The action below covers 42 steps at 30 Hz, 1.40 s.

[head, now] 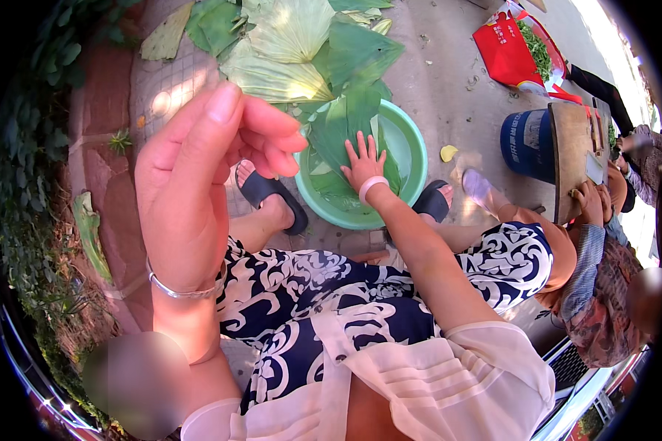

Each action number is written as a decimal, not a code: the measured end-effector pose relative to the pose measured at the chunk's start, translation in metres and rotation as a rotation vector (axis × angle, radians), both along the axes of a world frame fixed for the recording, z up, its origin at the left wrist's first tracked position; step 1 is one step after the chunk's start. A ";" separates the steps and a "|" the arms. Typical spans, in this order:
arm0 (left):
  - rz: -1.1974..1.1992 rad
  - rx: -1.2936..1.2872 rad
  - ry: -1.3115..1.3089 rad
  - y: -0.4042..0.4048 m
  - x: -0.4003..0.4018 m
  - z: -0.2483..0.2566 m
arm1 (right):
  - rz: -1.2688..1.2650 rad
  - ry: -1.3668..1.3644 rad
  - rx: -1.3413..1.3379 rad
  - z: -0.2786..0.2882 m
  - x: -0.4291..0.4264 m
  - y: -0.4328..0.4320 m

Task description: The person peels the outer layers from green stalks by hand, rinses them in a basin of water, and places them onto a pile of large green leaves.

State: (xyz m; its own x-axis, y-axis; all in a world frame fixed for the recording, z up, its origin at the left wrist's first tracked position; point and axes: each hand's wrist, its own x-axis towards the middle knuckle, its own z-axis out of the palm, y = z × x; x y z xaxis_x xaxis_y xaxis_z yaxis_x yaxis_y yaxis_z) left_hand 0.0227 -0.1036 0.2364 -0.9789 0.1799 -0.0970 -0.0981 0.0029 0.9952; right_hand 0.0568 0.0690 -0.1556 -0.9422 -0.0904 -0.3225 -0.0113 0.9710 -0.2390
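Note:
My left hand (198,149) is raised close to the camera, above and left of the basin. Its thumb and fingers are curled together, and nothing shows between them. A metal bangle (179,292) circles that wrist. My right hand (366,164) lies flat with fingers spread on a large green leaf (331,129), probably lotus, inside a mint-green plastic basin (418,151). The leaf rises over the basin's far rim. Under it are water and more green leaf pieces (331,184). A pale bangle (373,187) is on my right wrist.
Large leaves (292,44) are piled on the pavement beyond the basin. At right stand a blue bucket (521,140), a wooden board (568,160) and a red bag (507,49) by cut greens (535,49). Another person's hands (590,201) touch the board. Plants (27,193) edge the left.

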 end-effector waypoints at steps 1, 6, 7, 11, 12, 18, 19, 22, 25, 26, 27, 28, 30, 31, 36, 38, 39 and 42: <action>-0.005 -0.008 -0.004 0.000 0.000 0.000 | 0.012 -0.003 -0.005 -0.007 0.006 0.002; 0.041 -0.046 -0.012 0.012 0.001 0.000 | 0.019 0.010 -0.025 -0.028 0.014 0.002; 0.027 -0.053 0.000 0.012 0.000 -0.002 | 0.013 0.018 -0.028 -0.033 0.013 0.002; -0.010 -0.090 0.023 0.012 -0.003 -0.006 | -0.025 0.063 -0.015 -0.049 0.012 0.003; -0.015 -0.100 0.028 0.012 -0.004 -0.006 | 0.001 -0.023 0.013 -0.046 0.009 0.004; -0.036 -0.098 0.050 0.016 -0.008 -0.007 | -0.007 -0.336 -0.050 -0.035 -0.004 0.011; -0.032 -0.087 0.045 0.017 -0.007 -0.007 | 0.012 -0.334 -0.051 -0.032 -0.006 0.012; -0.017 -0.054 0.022 0.019 -0.004 -0.007 | 0.036 -0.252 -0.067 -0.016 -0.012 0.020; -0.017 -0.052 0.012 0.021 -0.004 -0.005 | 0.009 -0.289 -0.041 0.016 -0.028 0.030; -0.020 -0.056 0.013 0.019 -0.004 -0.006 | -0.004 -0.326 -0.026 0.023 -0.032 0.031; -0.024 -0.062 0.015 0.020 -0.003 -0.005 | -0.068 -0.182 -0.065 0.024 -0.032 0.031; -0.018 -0.057 0.013 0.020 -0.003 -0.005 | -0.130 -0.039 -0.104 0.024 -0.032 0.029; -0.004 -0.052 0.004 0.023 -0.003 -0.003 | -0.192 0.204 -0.208 0.022 -0.032 0.023; 0.007 -0.058 -0.004 0.023 -0.002 -0.002 | -0.152 0.214 -0.171 0.019 -0.032 0.019; -0.001 -0.084 -0.014 0.020 -0.003 -0.004 | -0.007 0.040 -0.055 -0.001 -0.036 0.000; 0.022 -0.090 0.008 0.019 -0.002 -0.004 | 0.032 -0.021 -0.059 -0.011 -0.036 -0.007; 0.015 -0.092 0.019 0.017 -0.002 -0.006 | 0.034 -0.024 -0.047 -0.014 -0.035 -0.009; -0.030 -0.099 0.062 0.011 -0.004 -0.006 | 0.042 -0.072 -0.011 -0.025 -0.034 -0.014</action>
